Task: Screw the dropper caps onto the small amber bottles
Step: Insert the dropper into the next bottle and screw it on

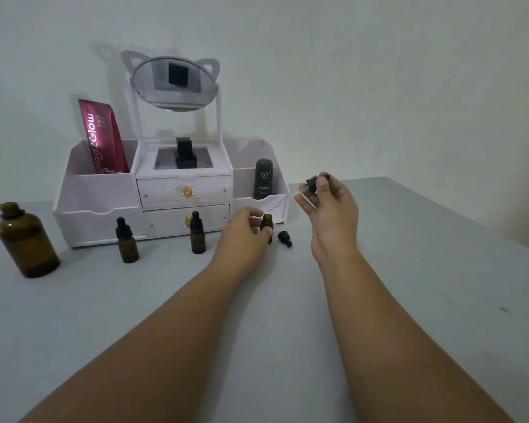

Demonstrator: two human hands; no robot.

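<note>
The left hand [242,230] grips an uncapped small amber bottle [267,221] standing on the grey bench [409,270]. The right hand [330,209], raised just beside it, pinches a black dropper cap [313,182], its glass pipette slanting down-left. A spare dropper cap [284,238] lies near the bottle; two capped bottles [126,241] stand left, before the white organiser [98,193]
</note>
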